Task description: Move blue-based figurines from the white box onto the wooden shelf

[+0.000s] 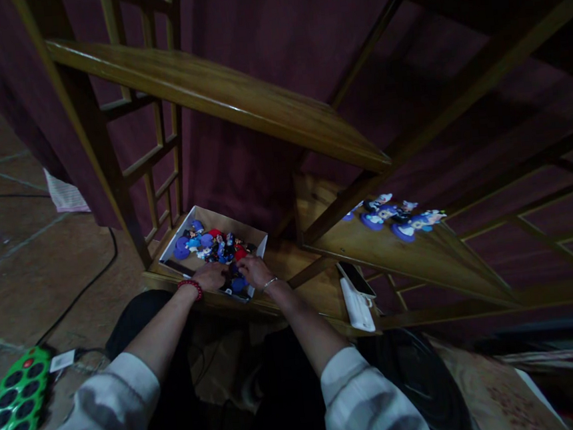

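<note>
Most figurines (222,246) in box (227,225), 12 o'clock from left grip (212,276), 10 o'clock from right grip (255,272), can't tell if either grasps any

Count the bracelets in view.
2: a red beaded bracelet just behind the left hand, a thin silvery bracelet just behind the right hand. The sleeves could hide more.

We peer through dim, slightly blurred gloom: pale glare streaks the wooden shelf board (218,90), deep shadow below it.
</note>
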A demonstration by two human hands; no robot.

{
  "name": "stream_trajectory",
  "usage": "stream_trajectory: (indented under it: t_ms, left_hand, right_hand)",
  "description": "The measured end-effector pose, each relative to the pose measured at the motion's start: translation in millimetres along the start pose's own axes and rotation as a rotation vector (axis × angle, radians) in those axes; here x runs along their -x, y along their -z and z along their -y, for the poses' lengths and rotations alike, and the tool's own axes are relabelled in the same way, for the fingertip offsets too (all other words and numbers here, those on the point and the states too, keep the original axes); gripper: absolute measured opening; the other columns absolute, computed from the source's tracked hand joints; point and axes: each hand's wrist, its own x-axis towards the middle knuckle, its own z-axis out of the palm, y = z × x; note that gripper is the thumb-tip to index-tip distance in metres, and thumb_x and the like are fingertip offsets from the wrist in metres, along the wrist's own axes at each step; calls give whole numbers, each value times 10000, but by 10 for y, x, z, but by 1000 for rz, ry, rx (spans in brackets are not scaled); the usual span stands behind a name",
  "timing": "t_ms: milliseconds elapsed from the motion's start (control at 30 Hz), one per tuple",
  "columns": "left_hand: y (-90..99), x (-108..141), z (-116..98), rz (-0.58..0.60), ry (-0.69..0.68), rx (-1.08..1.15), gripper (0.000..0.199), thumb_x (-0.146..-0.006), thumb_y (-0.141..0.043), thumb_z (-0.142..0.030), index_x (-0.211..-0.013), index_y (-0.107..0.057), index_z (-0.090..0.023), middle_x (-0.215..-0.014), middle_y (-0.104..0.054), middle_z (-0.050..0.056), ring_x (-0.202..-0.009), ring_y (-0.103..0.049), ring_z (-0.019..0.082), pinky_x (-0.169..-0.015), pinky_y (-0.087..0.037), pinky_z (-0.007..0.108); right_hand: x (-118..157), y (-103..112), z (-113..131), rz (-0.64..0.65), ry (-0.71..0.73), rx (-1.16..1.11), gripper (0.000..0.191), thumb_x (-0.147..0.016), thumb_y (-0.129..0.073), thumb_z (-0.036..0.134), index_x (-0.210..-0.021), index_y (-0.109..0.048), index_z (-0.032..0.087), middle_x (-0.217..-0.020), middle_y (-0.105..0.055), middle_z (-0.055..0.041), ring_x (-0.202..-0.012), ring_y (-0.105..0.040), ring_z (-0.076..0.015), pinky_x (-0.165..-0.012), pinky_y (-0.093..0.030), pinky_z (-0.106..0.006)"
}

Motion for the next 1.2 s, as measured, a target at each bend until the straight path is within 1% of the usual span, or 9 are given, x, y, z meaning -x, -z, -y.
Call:
stream_trajectory:
  t_ms: [200,333,400,500,633,800,900,1100,1200]
  left_hand:
    - [-42,-36,53,-13,10,-7,362,-699,-371,-123,-902,-648,-237,-986,-647,24,-901,-574,144,-778,-413,218]
    - [-53,-40,96,-6,-14,17,361,-708,-372,-111,-900,-650,-239,-988,-647,13,-895,-570,128,-780,-406,195]
    - [-57,-36,117,-21,-17,27,352,-712,-378,-112,-898,-650,-239,-989,-646,12,-904,-565,129,-788,-401,193]
    - [-50,-21,127,-31,21,17,345,-713,-382,-120,-908,-641,-237,-960,-650,22,-885,-570,143,-769,-411,210]
    - [-21,-3,107,-27,56,-47,331,-730,-367,-150,-925,-629,-203,-955,-643,58,-878,-572,170,-749,-420,242]
    - [-2,5,95,-30,52,-78,316,-743,-356,-173,-908,-625,-190,-945,-639,63,-888,-568,170,-762,-412,243]
    - [0,10,97,-25,57,-79,311,-747,-358,-191,-912,-621,-192,-949,-637,67,-885,-569,180,-753,-416,255]
    - [10,18,92,-35,71,-82,322,-748,-354,-185,-936,-616,-199,-965,-636,64,-886,-571,177,-749,-416,254]
    - [17,22,90,-41,75,-80,324,-753,-354,-194,-940,-618,-202,-962,-638,62,-890,-571,178,-758,-415,257]
  right_hand:
    - [-130,-138,-37,11,-21,47,209,-759,-484,112,-902,-628,160,-906,-601,-62,-861,-542,-144,-754,-400,-221]
    - [-194,-198,-52,43,-31,114,263,-744,-477,98,-936,-626,198,-904,-590,-48,-850,-544,-140,-722,-403,-212]
    - [-205,-187,-35,61,-50,155,267,-740,-486,117,-946,-625,216,-916,-582,-49,-836,-549,-148,-695,-408,-220]
    - [-208,-132,22,114,-78,204,255,-755,-482,163,-957,-626,225,-940,-575,-59,-825,-557,-161,-670,-410,-232]
    - [-219,-69,91,152,-99,239,277,-766,-442,137,-967,-628,185,-983,-569,-92,-886,-550,-175,-712,-402,-245]
    - [-235,-77,84,136,-110,230,298,-771,-413,130,-978,-617,198,-1026,-554,-86,-943,-528,-175,-754,-385,-252]
    - [-236,-100,48,102,-104,213,277,-747,-435,123,-944,-616,196,-1020,-556,-77,-947,-518,-172,-760,-374,-251]
    - [-260,-149,-59,16,-86,67,202,-649,-535,118,-819,-613,196,-918,-594,-15,-859,-526,-147,-715,-373,-221]
    - [-283,-142,-105,-3,-68,0,189,-635,-553,100,-784,-619,194,-849,-612,3,-804,-534,-131,-706,-385,-214]
